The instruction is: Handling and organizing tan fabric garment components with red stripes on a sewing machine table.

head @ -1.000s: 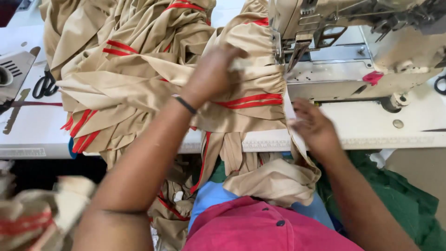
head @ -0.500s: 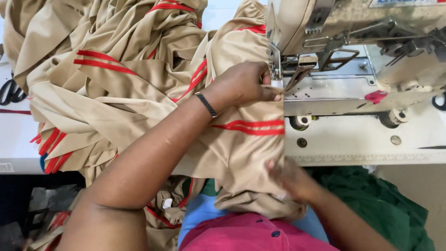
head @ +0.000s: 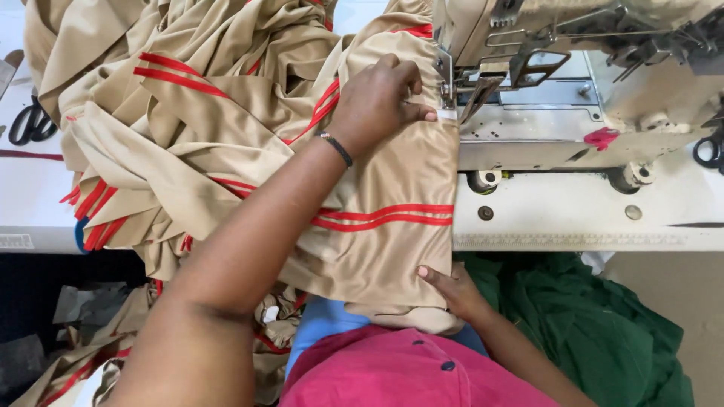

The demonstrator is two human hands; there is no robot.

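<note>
Black wristband (head: 335,148), pink buttoned top (head: 407,373)

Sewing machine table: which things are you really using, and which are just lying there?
In use:
- tan fabric with red stripes, held by left hand and right hand
- grey sewing machine

Lying about:
- black scissors
- green cloth heap
</note>
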